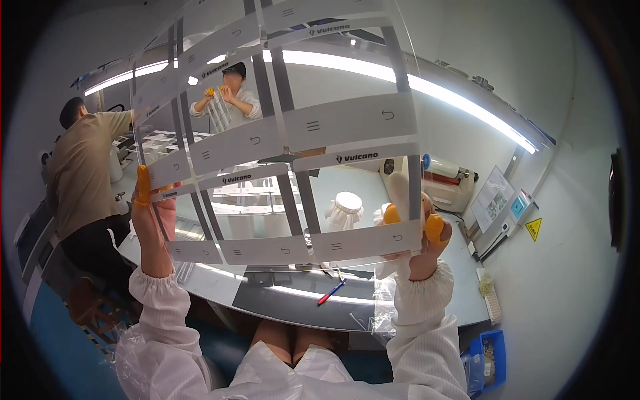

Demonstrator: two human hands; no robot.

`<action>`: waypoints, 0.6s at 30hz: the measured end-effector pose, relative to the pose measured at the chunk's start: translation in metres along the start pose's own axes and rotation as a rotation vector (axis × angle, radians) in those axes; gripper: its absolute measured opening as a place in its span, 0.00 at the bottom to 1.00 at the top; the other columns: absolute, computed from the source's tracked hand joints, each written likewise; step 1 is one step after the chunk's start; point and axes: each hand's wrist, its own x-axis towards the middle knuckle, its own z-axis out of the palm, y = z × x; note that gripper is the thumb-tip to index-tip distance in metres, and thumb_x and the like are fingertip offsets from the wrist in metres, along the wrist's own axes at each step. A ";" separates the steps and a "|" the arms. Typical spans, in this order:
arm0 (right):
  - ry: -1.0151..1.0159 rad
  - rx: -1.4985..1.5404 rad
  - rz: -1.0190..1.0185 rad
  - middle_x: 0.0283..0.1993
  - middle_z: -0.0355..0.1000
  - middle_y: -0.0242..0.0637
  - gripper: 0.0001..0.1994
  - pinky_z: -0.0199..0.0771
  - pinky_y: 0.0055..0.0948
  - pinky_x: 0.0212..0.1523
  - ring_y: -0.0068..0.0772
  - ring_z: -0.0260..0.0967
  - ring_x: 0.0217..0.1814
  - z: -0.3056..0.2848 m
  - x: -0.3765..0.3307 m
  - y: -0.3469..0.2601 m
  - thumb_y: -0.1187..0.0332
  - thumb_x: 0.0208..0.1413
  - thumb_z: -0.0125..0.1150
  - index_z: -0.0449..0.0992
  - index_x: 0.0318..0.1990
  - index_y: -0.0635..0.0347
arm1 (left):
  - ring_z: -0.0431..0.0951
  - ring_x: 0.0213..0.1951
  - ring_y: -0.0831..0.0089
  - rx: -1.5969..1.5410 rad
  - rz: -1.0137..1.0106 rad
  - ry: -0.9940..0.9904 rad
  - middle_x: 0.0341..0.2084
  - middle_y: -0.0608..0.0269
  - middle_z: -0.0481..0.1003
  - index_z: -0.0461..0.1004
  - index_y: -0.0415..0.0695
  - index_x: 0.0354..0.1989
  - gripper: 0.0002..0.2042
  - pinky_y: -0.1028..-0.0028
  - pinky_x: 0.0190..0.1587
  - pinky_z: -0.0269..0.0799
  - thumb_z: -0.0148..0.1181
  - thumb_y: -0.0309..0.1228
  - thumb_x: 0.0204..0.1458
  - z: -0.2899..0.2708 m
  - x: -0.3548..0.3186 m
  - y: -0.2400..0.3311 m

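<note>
a large clear printed sheet (280, 133) fills the view from 9 to 3 o'clock, raised against the ceiling strip light (427, 87), likely for inspection. the left hand (150, 207) pinches its left edge, the right hand (420, 233) its lower right corner.

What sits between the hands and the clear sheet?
Nothing visible. The left hand pinches the sheet at its left edge and the right hand at its lower right corner, both through orange finger cots.
</note>
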 end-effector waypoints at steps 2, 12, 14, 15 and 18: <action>-0.029 0.132 0.024 0.39 0.66 0.42 0.24 0.74 0.32 0.28 0.33 0.68 0.37 -0.005 -0.005 0.004 0.55 0.44 0.57 0.66 0.43 0.64 | 0.70 0.42 0.66 0.005 0.013 -0.021 0.38 0.58 0.70 0.67 0.42 0.41 0.12 0.62 0.49 0.63 0.47 0.33 0.52 -0.001 0.001 0.003; 0.338 -0.550 -0.264 0.33 0.65 0.36 0.29 0.68 0.19 0.20 0.24 0.67 0.22 0.023 0.002 -0.001 0.58 0.41 0.58 0.59 0.51 0.60 | 0.70 0.42 0.65 -0.027 -0.008 -0.016 0.38 0.56 0.70 0.67 0.40 0.42 0.12 0.62 0.47 0.64 0.47 0.32 0.51 0.002 0.002 0.007; 0.381 -0.703 -0.292 0.32 0.67 0.35 0.30 0.70 0.18 0.21 0.23 0.68 0.24 0.027 0.002 -0.010 0.57 0.41 0.61 0.61 0.50 0.64 | 0.69 0.43 0.65 0.007 0.054 -0.036 0.38 0.56 0.70 0.66 0.41 0.43 0.13 0.62 0.48 0.64 0.48 0.32 0.51 0.001 0.001 0.012; 0.426 -0.868 -0.326 0.32 0.69 0.35 0.31 0.72 0.17 0.23 0.23 0.69 0.26 0.028 0.000 -0.016 0.57 0.40 0.64 0.62 0.49 0.68 | 0.69 0.44 0.66 0.030 0.112 -0.063 0.38 0.56 0.69 0.66 0.41 0.44 0.13 0.62 0.49 0.64 0.48 0.31 0.50 0.000 0.001 0.013; 0.402 -1.349 -0.453 0.24 0.68 0.31 0.28 0.65 0.16 0.22 0.19 0.66 0.21 0.028 -0.002 -0.039 0.58 0.41 0.63 0.66 0.46 0.69 | 0.68 0.46 0.66 0.140 0.194 0.072 0.39 0.57 0.69 0.65 0.42 0.46 0.15 0.62 0.50 0.63 0.49 0.31 0.49 -0.003 0.001 0.010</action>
